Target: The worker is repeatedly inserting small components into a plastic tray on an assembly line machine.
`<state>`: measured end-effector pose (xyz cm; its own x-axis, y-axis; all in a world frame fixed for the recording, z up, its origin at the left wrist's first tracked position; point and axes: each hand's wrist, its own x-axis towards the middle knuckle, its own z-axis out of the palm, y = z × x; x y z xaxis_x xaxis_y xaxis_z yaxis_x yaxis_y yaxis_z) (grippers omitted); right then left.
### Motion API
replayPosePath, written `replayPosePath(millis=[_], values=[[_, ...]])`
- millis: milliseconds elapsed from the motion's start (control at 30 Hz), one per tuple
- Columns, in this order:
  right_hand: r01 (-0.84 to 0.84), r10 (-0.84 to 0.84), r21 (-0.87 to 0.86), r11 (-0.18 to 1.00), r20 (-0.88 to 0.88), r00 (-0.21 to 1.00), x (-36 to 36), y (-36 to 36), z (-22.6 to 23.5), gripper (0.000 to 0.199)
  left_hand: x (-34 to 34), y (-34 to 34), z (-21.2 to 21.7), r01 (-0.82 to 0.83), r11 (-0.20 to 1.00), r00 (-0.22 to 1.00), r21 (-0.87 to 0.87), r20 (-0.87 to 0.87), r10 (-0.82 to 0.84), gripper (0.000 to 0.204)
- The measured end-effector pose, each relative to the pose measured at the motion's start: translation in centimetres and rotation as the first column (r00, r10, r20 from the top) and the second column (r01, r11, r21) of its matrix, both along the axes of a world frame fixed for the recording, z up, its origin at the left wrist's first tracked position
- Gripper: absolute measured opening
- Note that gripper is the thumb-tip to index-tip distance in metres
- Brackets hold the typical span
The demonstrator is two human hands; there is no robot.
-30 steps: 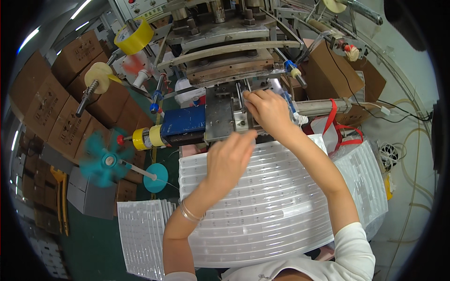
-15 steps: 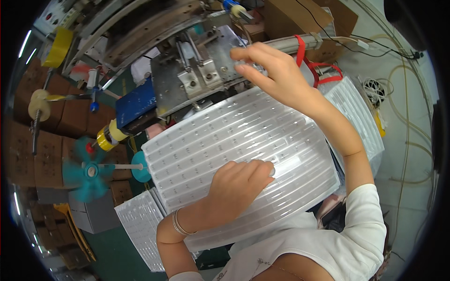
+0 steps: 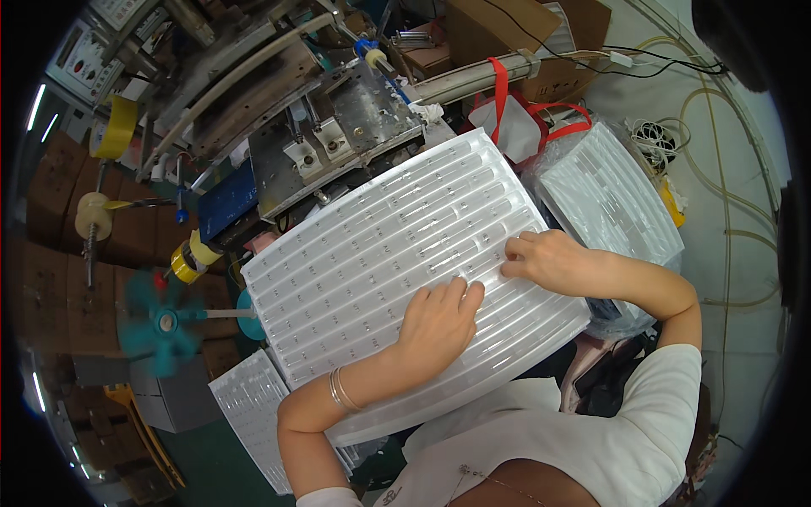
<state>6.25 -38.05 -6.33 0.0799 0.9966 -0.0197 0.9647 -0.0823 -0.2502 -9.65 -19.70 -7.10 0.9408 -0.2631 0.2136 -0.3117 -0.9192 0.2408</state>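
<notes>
A large white tray with long parallel grooves lies tilted in front of me. Clear, tube-like pieces with small dark marks lie along its grooves. My left hand is closed, fingers curled down over the middle of the tray. Close to its right side, my right hand is pinched over the groove ends. Whatever either hand holds is too small or too hidden to name. Beyond the tray's far edge stands the machine's metal plate with a light metal clamp block; neither hand touches it.
Another grooved tray stack, partly in plastic wrap, is at the right. A similar tray lies lower left. A turquoise fan spins at the left near cardboard boxes. Red straps hang behind the tray.
My right hand has come from the machine plate down to the tray, closing its fingers. My left hand stays over the tray; the clear piece at its fingertips no longer shows. The view has shifted.
</notes>
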Motion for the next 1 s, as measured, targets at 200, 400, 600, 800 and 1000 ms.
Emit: replayPosePath(millis=[200, 400, 600, 800, 1000], values=[[0.276, -0.219, 0.347, 0.896, -0.194, 0.956, 2.8, 2.6, 4.5, 0.023, 2.8, -2.5, -3.1, 0.072, 0.985, 0.987, -0.160, 0.151, -0.047, 0.023], [0.406, -0.254, 0.389, 0.827, -0.385, 0.887, 2.7, 5.1, 5.4, 0.022, 3.0, -1.5, -3.5, 0.028, 0.999, 0.999, 0.020, -0.019, -0.027, 0.032], [0.508, -0.290, 0.462, 0.727, -0.463, 0.837, 3.9, 6.1, 4.2, 0.016, -0.2, 2.7, -0.3, -0.001, 0.959, 1.000, -0.282, 0.009, 0.004, 0.041], [0.469, -0.247, 0.398, 0.788, -0.494, 0.834, 4.2, 7.7, 2.6, 0.024, -1.4, 11.2, -0.1, -0.344, 0.876, 0.894, -0.339, 0.167, 0.416, 0.038], [0.498, -0.141, 0.431, 0.753, -0.634, 0.761, 3.2, 13.2, 4.1, 0.024, 4.2, 16.0, 2.5, -0.654, 0.726, 0.567, -0.211, 0.499, 0.656, 0.038]])
